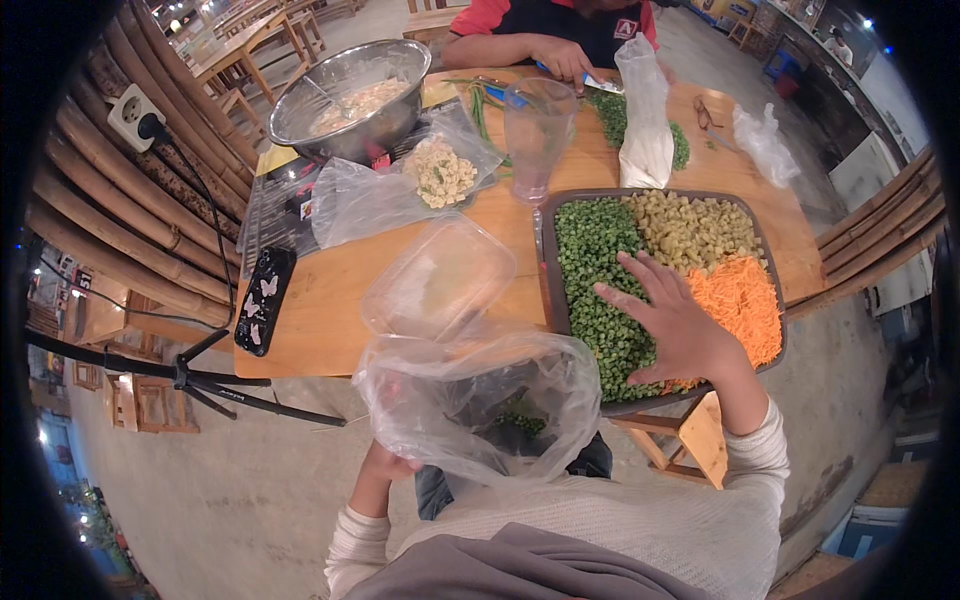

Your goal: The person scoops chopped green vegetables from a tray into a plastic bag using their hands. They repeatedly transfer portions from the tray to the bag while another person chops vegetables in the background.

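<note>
My left hand (393,459) grips the side of a large clear plastic bag (480,442), which gapes upward in front of my body. A small heap of chopped green beans (523,424) shows at its bottom. Fingers spread, my right hand (675,322) is over the dark tray (553,307), palm down at the chopped green beans (596,255); whether it presses on them I cannot tell. Diced pale-green vegetable (694,225) fills the tray's far right part. Shredded carrot (739,311) lies heaped at its near right, beside my wrist.
Beyond the bag lies a clear plastic container (442,277). A steel bowl of mixture (360,105), a bag with crumbly food (442,172), a clear pitcher (538,142) and a phone (264,300) share the wooden table (322,300). Across it, a person's hand (566,61) holds a knife (602,84) by chopped greens.
</note>
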The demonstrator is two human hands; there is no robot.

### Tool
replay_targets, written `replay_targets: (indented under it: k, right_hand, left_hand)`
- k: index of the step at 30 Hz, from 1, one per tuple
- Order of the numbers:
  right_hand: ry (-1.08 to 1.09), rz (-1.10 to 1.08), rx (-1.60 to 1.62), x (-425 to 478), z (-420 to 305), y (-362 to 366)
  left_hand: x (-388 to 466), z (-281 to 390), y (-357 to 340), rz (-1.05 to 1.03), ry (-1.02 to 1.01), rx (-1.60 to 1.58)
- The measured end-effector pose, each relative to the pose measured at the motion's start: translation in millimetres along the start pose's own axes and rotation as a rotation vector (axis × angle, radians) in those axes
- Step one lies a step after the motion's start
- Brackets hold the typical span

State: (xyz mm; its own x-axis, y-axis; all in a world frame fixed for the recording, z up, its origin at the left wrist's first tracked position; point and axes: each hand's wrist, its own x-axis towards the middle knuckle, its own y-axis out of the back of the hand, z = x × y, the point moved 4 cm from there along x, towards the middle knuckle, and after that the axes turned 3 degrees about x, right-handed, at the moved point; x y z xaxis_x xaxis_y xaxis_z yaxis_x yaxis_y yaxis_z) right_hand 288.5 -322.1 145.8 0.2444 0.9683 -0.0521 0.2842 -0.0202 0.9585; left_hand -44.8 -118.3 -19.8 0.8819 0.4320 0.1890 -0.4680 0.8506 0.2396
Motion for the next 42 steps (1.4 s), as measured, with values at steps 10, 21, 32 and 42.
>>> replay_targets:
  k: [10,21,32,42]
  right_hand:
    - [0.143,-0.057,-0.017,30.3,13.2,-22.2]
    - [0.31,0.073,0.306,45.2,33.8,-13.9]
    - [0.193,0.168,0.495,46.1,46.9,7.9]
    - [0.733,-0.085,0.719,49.7,-89.8,-23.9]
  left_hand:
    - [15.8,-24.4,-19.2,-0.07,0.021,0.239]
    - [31.5,-11.9,-39.7,0.219,0.054,-0.03]
    - [33.1,0.6,-36.9,0.262,0.037,-0.071]
    - [31.2,7.5,-39.5,0.262,0.024,-0.112]
